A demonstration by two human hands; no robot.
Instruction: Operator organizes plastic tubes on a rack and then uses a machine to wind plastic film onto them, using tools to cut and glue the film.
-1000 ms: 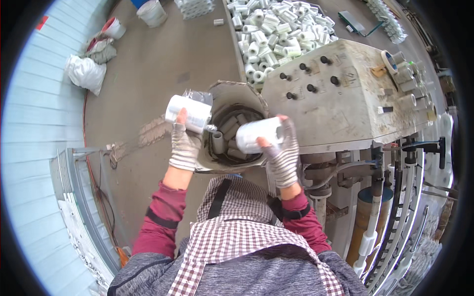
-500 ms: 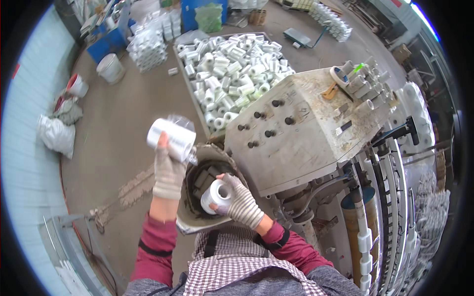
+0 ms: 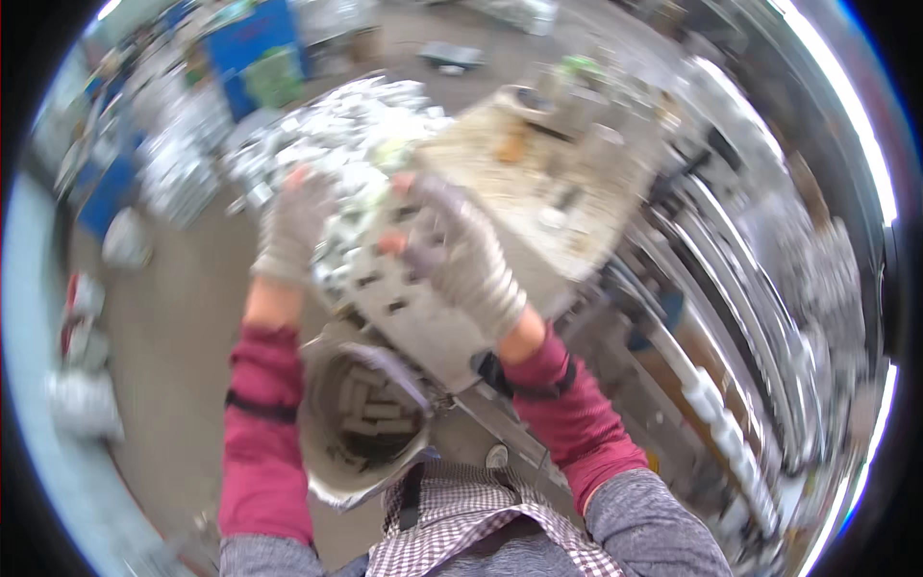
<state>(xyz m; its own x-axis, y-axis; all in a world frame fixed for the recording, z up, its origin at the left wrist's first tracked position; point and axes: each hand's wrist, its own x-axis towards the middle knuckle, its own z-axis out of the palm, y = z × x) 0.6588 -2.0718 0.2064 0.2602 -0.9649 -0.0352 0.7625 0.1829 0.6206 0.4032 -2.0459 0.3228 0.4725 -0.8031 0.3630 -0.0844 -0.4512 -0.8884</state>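
Observation:
My left hand and my right hand, both in fingerless-tip knitted gloves, are raised in front of me and blurred by motion. No roll shows in either hand. The right thumb and fingers are apart; the left fingers look stretched out, though smeared. Behind the hands lies a heap of white plastic-film rolls in a large bin, partly hidden by my hands. Below them, between my forearms, stands a round tub with several pale short tubes in it.
A grey metal machine housing with dark knobs stands beyond the tub, its worn top carrying tubes and an orange tool. Long rails and rollers run along the right. Wrapped bundles and blue containers stand at the far left.
Both hands have moved up and forward from the tub toward the heap. The white rolls that each hand held are no longer in them. The view has turned to the right.

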